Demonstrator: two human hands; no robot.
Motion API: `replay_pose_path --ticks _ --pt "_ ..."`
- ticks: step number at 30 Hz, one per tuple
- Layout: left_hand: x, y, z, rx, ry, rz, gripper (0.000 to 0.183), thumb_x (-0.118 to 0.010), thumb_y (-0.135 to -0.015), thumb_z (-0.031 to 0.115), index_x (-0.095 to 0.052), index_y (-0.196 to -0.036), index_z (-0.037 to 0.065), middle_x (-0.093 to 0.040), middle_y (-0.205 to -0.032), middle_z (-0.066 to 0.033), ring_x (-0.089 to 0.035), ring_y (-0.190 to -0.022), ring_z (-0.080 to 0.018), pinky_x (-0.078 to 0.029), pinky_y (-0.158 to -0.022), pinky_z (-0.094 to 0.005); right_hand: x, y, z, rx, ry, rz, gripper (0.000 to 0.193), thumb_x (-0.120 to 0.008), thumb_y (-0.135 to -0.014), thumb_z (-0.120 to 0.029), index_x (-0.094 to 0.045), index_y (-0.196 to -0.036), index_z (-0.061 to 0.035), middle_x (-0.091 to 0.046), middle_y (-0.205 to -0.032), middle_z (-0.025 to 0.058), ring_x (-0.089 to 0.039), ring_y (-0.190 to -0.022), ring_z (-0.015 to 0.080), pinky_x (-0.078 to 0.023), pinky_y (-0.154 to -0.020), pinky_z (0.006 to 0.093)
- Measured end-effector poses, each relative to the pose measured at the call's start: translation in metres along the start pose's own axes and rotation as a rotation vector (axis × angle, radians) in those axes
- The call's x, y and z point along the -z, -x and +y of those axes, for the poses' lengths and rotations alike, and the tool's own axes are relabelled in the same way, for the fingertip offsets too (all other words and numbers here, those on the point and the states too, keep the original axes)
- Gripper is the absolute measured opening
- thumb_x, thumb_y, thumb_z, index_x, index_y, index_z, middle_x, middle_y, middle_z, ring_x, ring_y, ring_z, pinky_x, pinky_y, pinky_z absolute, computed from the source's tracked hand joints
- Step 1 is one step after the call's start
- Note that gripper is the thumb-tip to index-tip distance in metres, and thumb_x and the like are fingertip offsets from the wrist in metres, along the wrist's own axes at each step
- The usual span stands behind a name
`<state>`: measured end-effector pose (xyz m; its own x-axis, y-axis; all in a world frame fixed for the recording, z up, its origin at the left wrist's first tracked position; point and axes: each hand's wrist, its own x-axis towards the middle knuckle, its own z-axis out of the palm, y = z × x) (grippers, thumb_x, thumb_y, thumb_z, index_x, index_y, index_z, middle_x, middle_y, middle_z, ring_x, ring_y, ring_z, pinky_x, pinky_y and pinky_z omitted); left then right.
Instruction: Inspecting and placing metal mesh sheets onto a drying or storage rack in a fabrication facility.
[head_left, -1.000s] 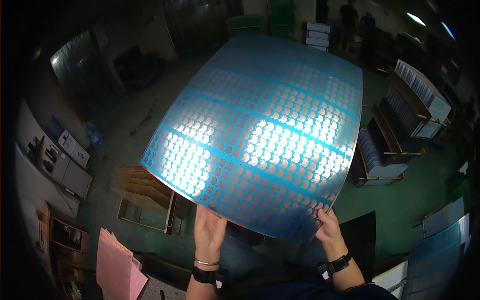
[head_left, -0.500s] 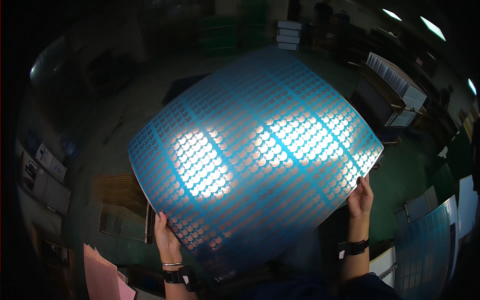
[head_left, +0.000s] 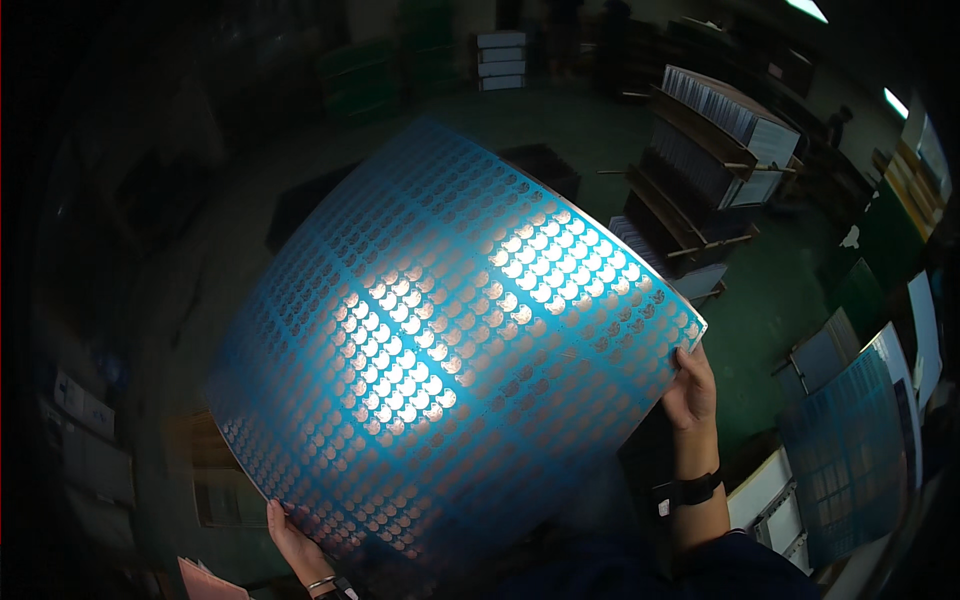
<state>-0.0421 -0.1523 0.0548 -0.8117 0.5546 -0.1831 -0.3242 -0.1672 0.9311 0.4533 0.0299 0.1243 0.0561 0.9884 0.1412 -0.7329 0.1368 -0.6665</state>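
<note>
A large blue panel with rows of small round copper-coloured shapes fills the middle of the view, tilted and slightly bowed. It looks like a sheet of printed circuit boards. Bright light glares off two patches of its surface. My left hand grips its lower left edge, thumb on the near face and the other fingers hidden behind. On the right side, my right hand is closed around the edge just below the corner, its fingertips partly behind the sheet. Both hands hold the panel up in front of me.
Racks of stacked sheets stand beyond the panel at right. Another blue sheet leans at lower right, near a white framed piece. Pink sheets lie at lower left. White boxes are stacked far back.
The panel has shifted left in view and turned, its left edge lower. My left hand has moved down and left, my right hand slightly left. The background has slid left.
</note>
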Motion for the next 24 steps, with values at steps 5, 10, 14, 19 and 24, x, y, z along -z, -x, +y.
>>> replay_pose_path --ticks 5,10,14,19,24 --pt "0.015 -0.008 -0.007 -0.068 -0.025 0.137 0.027 -0.052 -0.095 0.026 -0.055 -0.108 0.002 -0.057 -0.085 -0.0034 -0.059 -0.077 -0.0128 -0.053 -0.073 -0.0303 0.002 -0.008 0.001 -0.024 0.004 -0.067 0.055 -0.056 -0.085 -0.007 -0.035 -0.135 0.0004 -0.052 -0.125 0.0131 -0.053 -0.113 0.0249 -0.042 -0.098 0.0375" --pt "0.014 -0.007 0.006 -0.088 -0.029 0.127 0.044 -0.046 -0.096 0.036 -0.053 -0.117 -0.002 -0.055 -0.114 -0.0118 -0.055 -0.104 -0.0204 -0.046 -0.089 -0.0356 0.027 -0.025 -0.035 -0.150 0.427 0.039 0.035 -0.053 -0.091 -0.022 -0.059 -0.112 0.0053 -0.066 -0.096 0.0157 -0.064 -0.086 0.0192 -0.052 -0.076 0.0303" --pt "0.007 0.002 0.033 -0.194 -0.022 0.016 0.040 -0.046 -0.096 0.034 -0.054 -0.114 -0.001 -0.057 -0.110 -0.0087 -0.055 -0.100 -0.0168 -0.045 -0.088 -0.0310 0.015 -0.048 -0.047 -0.383 0.780 -0.091 0.034 -0.054 -0.092 -0.025 -0.058 -0.116 -0.0010 -0.066 -0.084 0.0042 -0.062 -0.077 0.0102 -0.049 -0.068 0.0218" --pt "0.000 0.003 0.062 -0.262 -0.033 -0.124 0.029 -0.046 -0.097 0.028 -0.054 -0.107 0.003 -0.058 -0.105 -0.0044 -0.055 -0.095 -0.0118 -0.043 -0.088 -0.0269 -0.020 -0.067 -0.035 -0.175 0.701 -0.319 0.028 -0.060 -0.089 -0.014 -0.052 -0.113 -0.0028 -0.064 -0.093 0.0040 -0.060 -0.078 0.0078 -0.048 -0.069 0.0213" --pt "-0.018 -0.003 0.099 -0.556 0.158 -0.257 0.017 -0.047 -0.097 0.018 -0.053 -0.105 0.004 -0.059 -0.098 -0.0031 -0.055 -0.091 -0.0106 -0.045 -0.084 -0.0253 -0.037 -0.082 -0.052 0.011 0.630 -0.254 0.021 -0.058 -0.091 -0.013 -0.050 -0.109 -0.0056 -0.060 -0.095 0.0013 -0.058 -0.090 0.0089 -0.048 -0.080 0.0240"
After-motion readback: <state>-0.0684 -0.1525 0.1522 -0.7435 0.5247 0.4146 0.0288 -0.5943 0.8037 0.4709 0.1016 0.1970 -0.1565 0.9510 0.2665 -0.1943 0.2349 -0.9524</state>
